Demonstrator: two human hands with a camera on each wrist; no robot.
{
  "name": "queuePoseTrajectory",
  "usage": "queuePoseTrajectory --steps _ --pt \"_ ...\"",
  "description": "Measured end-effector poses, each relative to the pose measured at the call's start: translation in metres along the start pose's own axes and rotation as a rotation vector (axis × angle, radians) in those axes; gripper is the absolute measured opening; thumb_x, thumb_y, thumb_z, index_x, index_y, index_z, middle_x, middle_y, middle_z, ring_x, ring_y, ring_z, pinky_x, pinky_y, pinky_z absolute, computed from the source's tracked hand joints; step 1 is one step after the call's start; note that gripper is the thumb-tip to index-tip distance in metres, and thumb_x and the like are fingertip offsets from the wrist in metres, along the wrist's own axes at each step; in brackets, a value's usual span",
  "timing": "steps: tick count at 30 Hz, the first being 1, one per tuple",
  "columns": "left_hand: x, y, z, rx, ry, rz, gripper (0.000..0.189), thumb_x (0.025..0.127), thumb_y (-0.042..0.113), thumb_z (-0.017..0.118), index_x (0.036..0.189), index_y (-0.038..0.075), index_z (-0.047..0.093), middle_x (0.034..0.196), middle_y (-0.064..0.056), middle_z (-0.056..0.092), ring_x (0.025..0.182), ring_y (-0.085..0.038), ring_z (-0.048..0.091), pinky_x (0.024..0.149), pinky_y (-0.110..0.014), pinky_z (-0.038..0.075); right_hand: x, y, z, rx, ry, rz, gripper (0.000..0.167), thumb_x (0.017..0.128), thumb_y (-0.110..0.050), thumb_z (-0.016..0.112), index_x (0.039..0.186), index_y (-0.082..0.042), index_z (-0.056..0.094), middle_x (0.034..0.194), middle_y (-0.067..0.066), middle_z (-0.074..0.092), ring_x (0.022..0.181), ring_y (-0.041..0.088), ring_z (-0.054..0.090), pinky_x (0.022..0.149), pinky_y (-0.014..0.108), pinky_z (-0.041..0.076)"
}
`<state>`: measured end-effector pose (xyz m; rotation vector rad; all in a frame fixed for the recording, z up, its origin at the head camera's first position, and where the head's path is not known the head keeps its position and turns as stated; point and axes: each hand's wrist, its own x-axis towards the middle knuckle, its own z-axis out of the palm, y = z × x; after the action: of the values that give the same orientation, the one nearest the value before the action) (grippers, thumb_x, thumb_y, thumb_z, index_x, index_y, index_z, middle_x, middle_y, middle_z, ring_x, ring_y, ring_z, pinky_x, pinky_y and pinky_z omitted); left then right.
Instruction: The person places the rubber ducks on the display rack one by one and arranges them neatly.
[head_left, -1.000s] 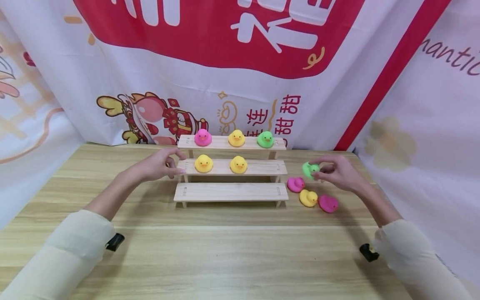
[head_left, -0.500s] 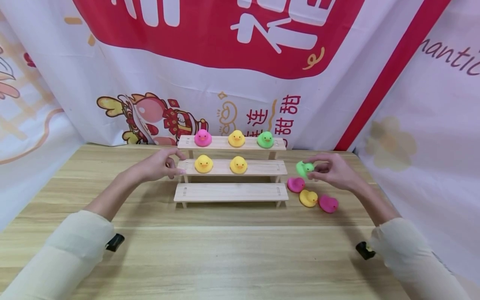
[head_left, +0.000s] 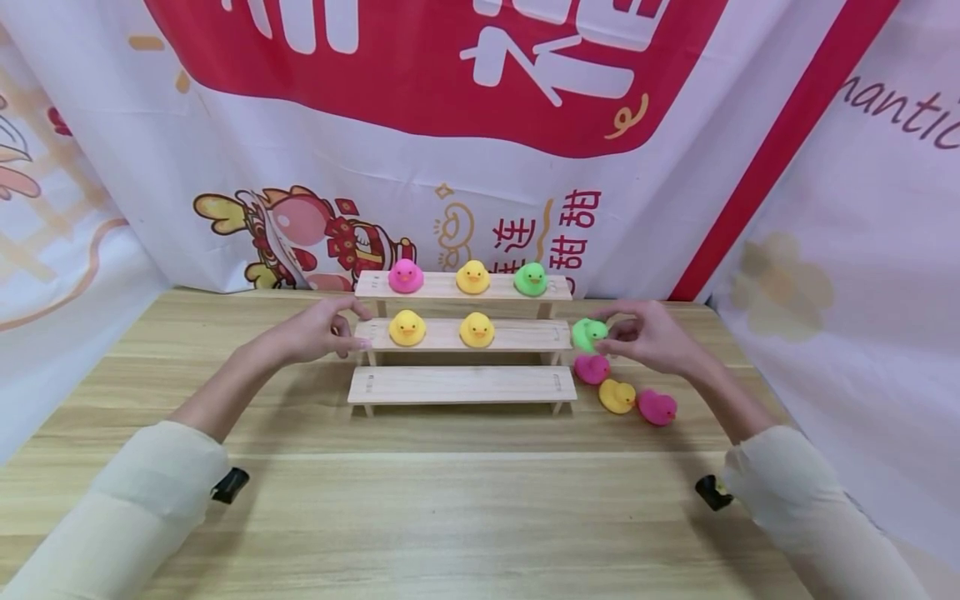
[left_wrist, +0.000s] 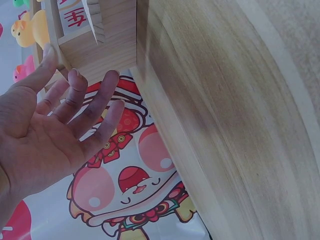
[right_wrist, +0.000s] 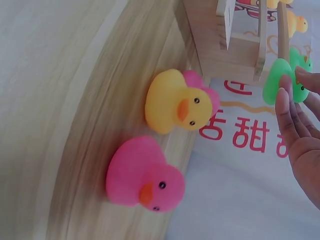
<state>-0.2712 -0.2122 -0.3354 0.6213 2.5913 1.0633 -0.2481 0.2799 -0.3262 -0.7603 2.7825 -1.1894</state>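
Note:
My left hand [head_left: 318, 331] holds the left end of a three-tier wooden display stand's middle shelf [head_left: 442, 333], thumb and index finger at its edges. The other fingers are loosely bent in the left wrist view. My right hand [head_left: 643, 335] pinches a green rubber duck [head_left: 588, 335] just off that shelf's right end. Two yellow rubber ducks, a left one [head_left: 407, 328] and a right one [head_left: 477, 330], sit on the middle shelf. A pink duck [head_left: 406, 276], a yellow duck [head_left: 473, 277] and a green duck [head_left: 531, 279] stand along the top shelf.
Below the right hand, a pink duck [head_left: 592, 369], a yellow duck [head_left: 617, 396] and a magenta duck [head_left: 657, 407] lie on the wooden table [head_left: 450, 508]. The bottom shelf [head_left: 457, 384] is bare wood. A printed cloth [head_left: 420, 175] hangs close behind the stand.
My right hand has moved left with the green duck, from above the loose ducks to the right end of the middle shelf. My left hand has stayed in place.

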Motion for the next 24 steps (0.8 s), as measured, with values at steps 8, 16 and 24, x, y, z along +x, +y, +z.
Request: queuePoseTrajectory --steps 8,16,24 --pt "0.001 -0.001 0.000 0.004 0.000 0.002 0.048 0.098 0.012 0.073 0.134 -0.010 0.049 0.075 -0.007 0.067 0.073 -0.027 0.067 0.061 -0.031 0.046 0.013 -0.010 0.009 0.047 -0.023 0.014 0.034 0.089 -0.003 0.081 0.120 0.004 0.068 0.116 0.020 0.068 0.083 0.027 0.072 0.071 0.026 0.059" --pt "0.001 -0.001 0.000 0.006 0.002 0.001 0.048 0.098 0.012 0.073 0.134 -0.010 0.049 0.076 -0.009 0.067 0.073 -0.027 0.067 0.060 -0.031 0.044 0.025 -0.016 0.019 0.045 -0.035 -0.053 0.033 0.088 -0.002 0.082 0.119 0.004 0.071 0.116 0.019 0.070 0.084 0.025 0.071 0.075 0.025 0.058" --pt "0.000 0.002 0.001 0.000 0.001 -0.009 0.047 0.098 0.012 0.073 0.133 -0.009 0.050 0.078 -0.013 0.068 0.075 -0.028 0.068 0.063 -0.033 0.047 0.031 -0.021 0.026 0.057 -0.039 -0.059 0.033 0.087 -0.001 0.082 0.118 0.004 0.072 0.117 0.019 0.071 0.087 0.027 0.073 0.079 0.027 0.059"
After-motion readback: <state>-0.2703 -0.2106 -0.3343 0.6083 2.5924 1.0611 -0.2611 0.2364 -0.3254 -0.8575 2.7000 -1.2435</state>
